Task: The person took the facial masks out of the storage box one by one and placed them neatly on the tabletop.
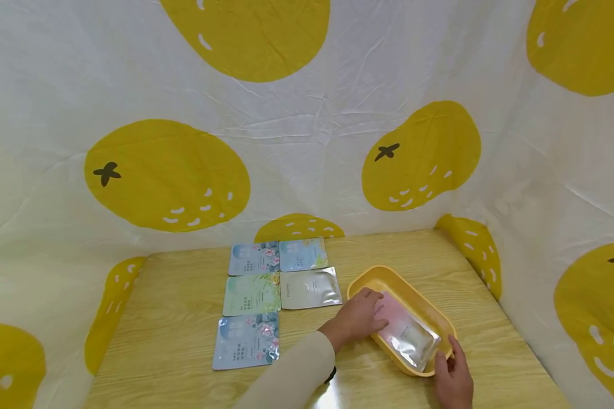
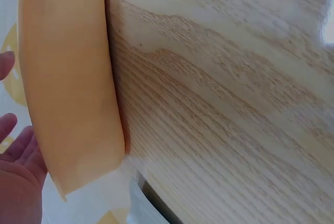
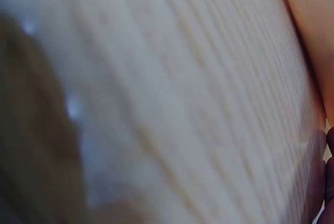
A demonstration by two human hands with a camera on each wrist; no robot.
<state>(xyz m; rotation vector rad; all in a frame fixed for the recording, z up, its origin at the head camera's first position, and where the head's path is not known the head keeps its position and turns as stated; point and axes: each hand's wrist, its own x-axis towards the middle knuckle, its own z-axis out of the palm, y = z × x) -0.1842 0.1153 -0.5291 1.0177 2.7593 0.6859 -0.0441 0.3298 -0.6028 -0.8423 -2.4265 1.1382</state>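
Observation:
A yellow-orange plastic tray (image 1: 373, 274) stands at a slant on the wooden table; its outer wall fills the left of the left wrist view. Inside it lies a pink and silver face mask sachet (image 1: 406, 329). My left hand (image 1: 357, 318) reaches over the tray's left rim, with its fingers spread at the pink end of the sachet. At the near right corner my right hand (image 1: 454, 378) holds the tray's rim between thumb and fingers. In the right wrist view only some fingers (image 3: 318, 177) show at the edge, by the tray wall (image 3: 313, 31).
Left of the tray, several flat sachets lie in two columns: a silver one (image 1: 311, 288), a green one (image 1: 252, 294), and blue ones, the nearest (image 1: 247, 341) with flowers. Fabric with a yellow fruit print (image 1: 307, 136) hangs behind and beside the table (image 1: 174, 318).

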